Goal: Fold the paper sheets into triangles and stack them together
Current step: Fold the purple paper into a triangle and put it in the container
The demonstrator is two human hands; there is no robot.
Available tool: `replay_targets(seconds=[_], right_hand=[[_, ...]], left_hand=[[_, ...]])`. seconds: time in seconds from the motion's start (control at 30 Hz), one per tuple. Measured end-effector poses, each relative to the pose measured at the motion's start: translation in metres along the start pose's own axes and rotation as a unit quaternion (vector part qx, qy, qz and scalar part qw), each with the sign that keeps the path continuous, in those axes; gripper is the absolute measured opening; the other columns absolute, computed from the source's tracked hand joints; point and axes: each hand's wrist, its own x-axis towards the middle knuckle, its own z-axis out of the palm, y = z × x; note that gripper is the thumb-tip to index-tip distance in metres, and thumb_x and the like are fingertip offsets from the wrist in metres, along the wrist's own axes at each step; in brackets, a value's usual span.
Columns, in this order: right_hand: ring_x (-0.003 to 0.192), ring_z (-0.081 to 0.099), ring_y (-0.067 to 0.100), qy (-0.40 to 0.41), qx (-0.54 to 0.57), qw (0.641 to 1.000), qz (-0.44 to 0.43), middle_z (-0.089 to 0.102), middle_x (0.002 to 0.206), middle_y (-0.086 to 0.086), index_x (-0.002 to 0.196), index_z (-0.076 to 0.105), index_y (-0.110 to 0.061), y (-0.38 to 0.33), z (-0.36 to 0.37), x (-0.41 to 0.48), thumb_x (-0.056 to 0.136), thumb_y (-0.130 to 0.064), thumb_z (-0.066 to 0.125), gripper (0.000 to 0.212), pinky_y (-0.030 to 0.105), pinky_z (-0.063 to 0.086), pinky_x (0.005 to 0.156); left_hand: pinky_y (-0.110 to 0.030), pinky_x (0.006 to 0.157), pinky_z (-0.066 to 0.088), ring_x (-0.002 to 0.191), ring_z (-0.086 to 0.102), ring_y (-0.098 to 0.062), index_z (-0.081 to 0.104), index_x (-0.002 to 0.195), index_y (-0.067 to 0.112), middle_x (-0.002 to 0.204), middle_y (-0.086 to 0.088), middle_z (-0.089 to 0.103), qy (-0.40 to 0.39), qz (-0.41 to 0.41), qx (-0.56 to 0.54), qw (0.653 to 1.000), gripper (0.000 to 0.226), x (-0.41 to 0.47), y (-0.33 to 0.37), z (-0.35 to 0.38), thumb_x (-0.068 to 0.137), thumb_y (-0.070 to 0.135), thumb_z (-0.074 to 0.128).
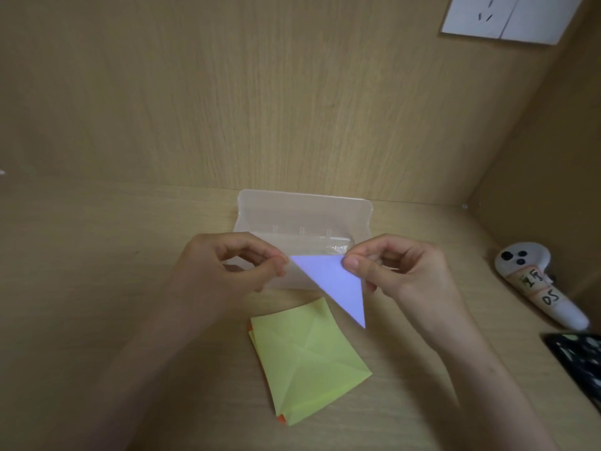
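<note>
A pale purple paper triangle (335, 283) hangs in the air above the desk, one long point aimed down. My left hand (227, 271) pinches its upper left corner between thumb and fingertips. My right hand (400, 271) pinches its upper right corner the same way. Below it, a small pile of creased square sheets (305, 359) lies flat on the wooden desk, yellow-green on top with an orange edge peeking out underneath.
A clear plastic box (302, 213) with its lid up stands just behind the hands, against the wooden back wall. A white controller (533, 281) lies at the right. A dark patterned object (579, 362) sits at the right edge. A wall socket (507, 17) is up high.
</note>
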Motion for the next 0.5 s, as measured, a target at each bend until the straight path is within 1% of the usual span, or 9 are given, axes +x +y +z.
replay_targets(seconds=[0.07, 0.17, 0.23, 0.27, 0.3, 0.33, 0.37, 0.43, 0.5], right_hand=[[0.042, 0.045, 0.003, 0.023, 0.028, 0.999, 0.005, 0.059, 0.050, -0.003, 0.072, 0.070, -0.002, 0.000, -0.008, 0.002, 0.075, -0.002, 0.072, 0.004, 0.008, 0.034, 0.044], [0.041, 0.044, 0.002, 0.008, 0.036, 0.999, 0.013, 0.058, 0.048, -0.008, 0.074, 0.069, 0.000, 0.000, -0.010, 0.003, 0.075, -0.001, 0.071, 0.003, 0.007, 0.033, 0.043], [0.044, 0.045, 0.003, -0.025, 0.030, 0.999, 0.023, 0.058, 0.050, -0.007, 0.073, 0.069, 0.000, 0.000, -0.004, 0.001, 0.074, -0.002, 0.073, 0.004, 0.008, 0.034, 0.044], [0.047, 0.046, 0.005, -0.040, 0.028, 0.998, 0.028, 0.058, 0.052, -0.004, 0.073, 0.070, -0.001, 0.001, 0.000, 0.000, 0.073, -0.003, 0.074, 0.004, 0.009, 0.036, 0.046], [0.050, 0.047, 0.008, -0.052, 0.027, 0.998, 0.031, 0.058, 0.055, 0.000, 0.072, 0.070, -0.002, 0.002, 0.004, -0.001, 0.072, -0.004, 0.075, 0.005, 0.011, 0.038, 0.048], [0.053, 0.048, 0.010, -0.060, 0.027, 0.997, 0.033, 0.058, 0.057, 0.003, 0.072, 0.070, -0.004, 0.003, 0.007, -0.001, 0.072, -0.005, 0.075, 0.005, 0.013, 0.039, 0.050], [0.056, 0.048, 0.012, -0.065, 0.028, 0.997, 0.034, 0.058, 0.059, 0.005, 0.072, 0.070, -0.005, 0.004, 0.009, -0.002, 0.071, -0.005, 0.075, 0.005, 0.015, 0.041, 0.052], [0.057, 0.049, 0.013, -0.067, 0.038, 0.996, 0.039, 0.059, 0.060, 0.006, 0.073, 0.070, -0.005, 0.006, 0.012, -0.002, 0.071, -0.006, 0.075, 0.005, 0.016, 0.042, 0.053], [0.054, 0.052, 0.011, -0.064, 0.062, 0.994, 0.061, 0.062, 0.060, 0.006, 0.075, 0.070, -0.004, 0.007, 0.014, -0.003, 0.071, -0.009, 0.076, 0.008, 0.014, 0.041, 0.050]], left_hand=[[-0.018, 0.051, 0.052, 0.057, 0.060, -0.003, 0.074, 0.064, 0.021, 0.065, 0.005, 0.072, 0.019, 0.010, -0.012, 1.000, 0.019, 0.003, 0.000, -0.004, 0.075, 0.006, 0.072], [-0.016, 0.050, 0.050, 0.063, 0.062, -0.005, 0.073, 0.069, 0.019, 0.068, 0.003, 0.073, 0.016, 0.016, -0.029, 0.999, 0.015, 0.002, 0.001, -0.001, 0.077, 0.006, 0.071], [-0.018, 0.052, 0.051, 0.066, 0.063, -0.006, 0.075, 0.074, 0.023, 0.073, 0.005, 0.073, -0.010, 0.011, -0.049, 0.999, 0.005, -0.002, 0.004, 0.005, 0.075, 0.017, 0.076], [-0.018, 0.054, 0.051, 0.065, 0.063, -0.004, 0.076, 0.077, 0.026, 0.074, 0.006, 0.074, -0.020, 0.005, -0.051, 0.998, 0.009, -0.005, 0.004, 0.007, 0.069, 0.028, 0.079], [-0.018, 0.055, 0.049, 0.061, 0.061, -0.002, 0.076, 0.079, 0.030, 0.074, 0.008, 0.073, -0.023, -0.003, -0.042, 0.999, 0.020, -0.007, 0.004, 0.010, 0.061, 0.037, 0.080], [-0.016, 0.055, 0.046, 0.056, 0.058, 0.001, 0.076, 0.080, 0.033, 0.072, 0.010, 0.073, -0.024, -0.012, -0.029, 0.999, 0.024, -0.009, 0.003, 0.012, 0.057, 0.041, 0.078], [-0.015, 0.053, 0.044, 0.052, 0.055, 0.002, 0.076, 0.077, 0.035, 0.068, 0.011, 0.072, -0.025, -0.018, -0.016, 0.999, 0.021, -0.009, 0.002, 0.014, 0.057, 0.039, 0.078], [-0.013, 0.051, 0.041, 0.047, 0.052, 0.001, 0.075, 0.069, 0.033, 0.058, 0.010, 0.068, -0.021, -0.020, 0.002, 1.000, 0.011, -0.009, 0.000, 0.017, 0.063, 0.026, 0.081], [-0.014, 0.049, 0.042, 0.046, 0.052, -0.004, 0.075, 0.065, 0.029, 0.056, 0.006, 0.067, 0.002, -0.014, -0.007, 1.000, 0.012, -0.007, -0.003, 0.017, 0.067, 0.019, 0.080]])
